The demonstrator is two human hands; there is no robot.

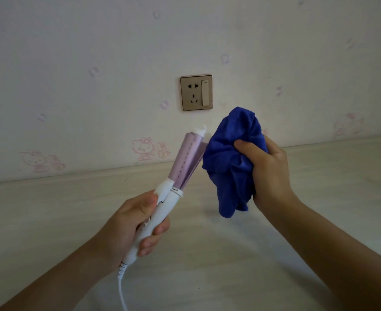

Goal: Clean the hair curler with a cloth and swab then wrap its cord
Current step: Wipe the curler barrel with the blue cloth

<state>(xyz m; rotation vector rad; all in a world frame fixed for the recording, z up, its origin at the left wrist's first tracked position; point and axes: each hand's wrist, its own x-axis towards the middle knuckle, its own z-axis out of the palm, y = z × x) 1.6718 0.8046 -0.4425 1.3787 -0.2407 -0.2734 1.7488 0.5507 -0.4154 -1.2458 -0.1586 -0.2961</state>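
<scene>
Head view. The left hand (128,223) grasped the white handle of the hair curler (166,198), fingers curled round it and thumb lying near the hinge, so that the lilac barrel slanted up and to the right, its white tip uppermost. The right hand (268,173) clenched a bunched blue cloth (230,162). The cloth's left edge touched the right edge of the barrel near the tip, and its lower end hung free. Both hands and both things were held in the air above the pale table (319,176), touching nothing on it. The white cord (121,286) left the handle's base through a ribbed collar and ran down out of the lower frame edge. The table's far edge met the wall (95,63), which carried 1 socket plate (196,92) above the curler's tip and faint pink cartoon stickers (145,149) low down.
</scene>
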